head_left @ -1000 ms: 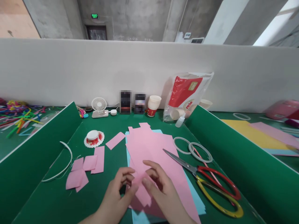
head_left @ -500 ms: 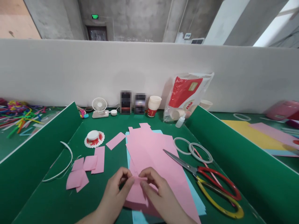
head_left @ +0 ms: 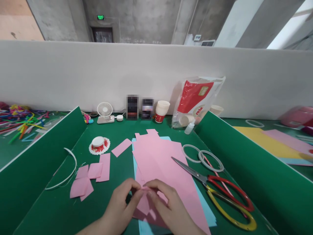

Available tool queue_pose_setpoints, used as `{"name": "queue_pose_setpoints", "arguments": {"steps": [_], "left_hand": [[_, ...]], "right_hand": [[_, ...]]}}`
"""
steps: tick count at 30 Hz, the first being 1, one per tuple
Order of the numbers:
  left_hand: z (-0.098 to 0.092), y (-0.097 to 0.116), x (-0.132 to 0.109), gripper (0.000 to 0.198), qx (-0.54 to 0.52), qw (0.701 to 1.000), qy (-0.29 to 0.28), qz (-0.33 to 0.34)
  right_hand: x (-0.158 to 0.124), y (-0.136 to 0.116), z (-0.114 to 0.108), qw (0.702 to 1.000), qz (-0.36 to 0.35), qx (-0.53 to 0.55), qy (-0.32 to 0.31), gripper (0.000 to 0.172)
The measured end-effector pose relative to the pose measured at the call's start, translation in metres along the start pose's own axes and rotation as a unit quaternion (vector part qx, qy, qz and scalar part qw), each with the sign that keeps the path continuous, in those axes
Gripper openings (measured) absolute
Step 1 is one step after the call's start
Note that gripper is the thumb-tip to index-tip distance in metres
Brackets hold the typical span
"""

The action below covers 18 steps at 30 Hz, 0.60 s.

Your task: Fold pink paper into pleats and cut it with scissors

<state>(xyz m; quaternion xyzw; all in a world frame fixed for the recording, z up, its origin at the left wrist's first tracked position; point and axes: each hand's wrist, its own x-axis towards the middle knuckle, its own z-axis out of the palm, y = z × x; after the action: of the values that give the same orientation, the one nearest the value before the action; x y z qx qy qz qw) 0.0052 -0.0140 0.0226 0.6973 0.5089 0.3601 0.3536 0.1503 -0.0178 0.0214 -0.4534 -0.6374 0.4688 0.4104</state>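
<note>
Hands (head_left: 121, 198) partly hide the pinched pink paper (head_left: 144, 205).

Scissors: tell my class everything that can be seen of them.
The scissors lie flat and look closed, with grey, metal-looking blades, a red handle and a yellow handle, both looped. The tip, over the pink paper, points away and left; the handles lie nearer, the red one over a pink strip. The right hand is apart.

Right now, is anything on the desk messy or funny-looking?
Yes, a little. The pink sheets lie crooked on the blue paper, with uneven edges, so they look messy. The plastic bag at the back tilts to one side instead of standing straight. I see no spills.
</note>
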Motion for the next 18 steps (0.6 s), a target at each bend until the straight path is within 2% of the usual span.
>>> {"name": "queue_pose_setpoints", "arguments": {"steps": [4,8,11,15,18], "left_hand": [[0.002,-0.007,-0.005,0.018,0.026,0.995,0.002,0.093],[0.004,-0.009,-0.007,0.018,0.029,0.993,-0.004,0.112],[0.003,-0.006,-0.006,0.017,0.026,0.995,-0.019,0.09],[0.001,-0.001,-0.001,0.021,0.032,0.997,-0.069,0.013],[0.001,0.002,0.001,0.027,0.022,0.996,-0.083,-0.019]], "right_hand": [[0.0,0.001,-0.001,0.999,-0.034,-0.037,-0.007,0.015],[-0.002,0.001,-0.001,0.998,-0.039,-0.052,-0.003,0.017],[-0.003,0.002,0.001,1.0,-0.015,-0.024,0.006,0.019],[0.0,0.003,-0.001,0.998,0.031,0.029,0.039,0.019],[0.004,0.001,-0.005,0.998,0.06,0.031,-0.003,0.019]]}}
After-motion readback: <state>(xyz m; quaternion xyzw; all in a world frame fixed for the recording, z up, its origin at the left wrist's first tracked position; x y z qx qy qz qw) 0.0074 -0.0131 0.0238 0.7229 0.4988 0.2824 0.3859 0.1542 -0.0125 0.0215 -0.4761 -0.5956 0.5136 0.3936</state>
